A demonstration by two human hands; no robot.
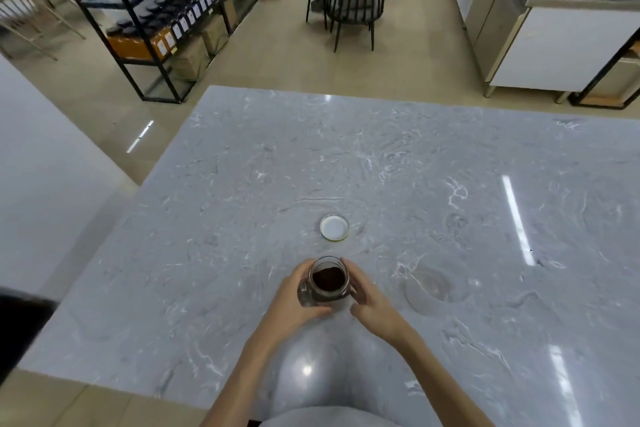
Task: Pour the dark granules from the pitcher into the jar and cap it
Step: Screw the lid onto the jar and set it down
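**Jar filled and held in both hands; lid lying straight beyond the grip**

The grey marbled stone desk is carrying only two loose things, and both are lying on one line running away from the person.

The clear glass jar with a small side handle is standing upright on the desk, its mouth open and dark brown granules showing well up inside it. No pitcher is showing anywhere in view, so the pouring is judged done and the capping is what is left.

The left hand is cupping the jar's left wall over the handle side, fingers wrapping round it. The right hand is curling against the right wall, fingertips touching the glass; so the grip is a two-handed clasp on the jar, neither hand free.

The round white screw lid with a thin metal rim is lying flat, near but clear of the jar, directly beyond the grip and a shade to its right. That makes the right hand the slightly nearer one: it would need to let go and reach forward, while the left is steadying the jar.

Both forearms are angling inward from the near edge, wrists low over the desk.
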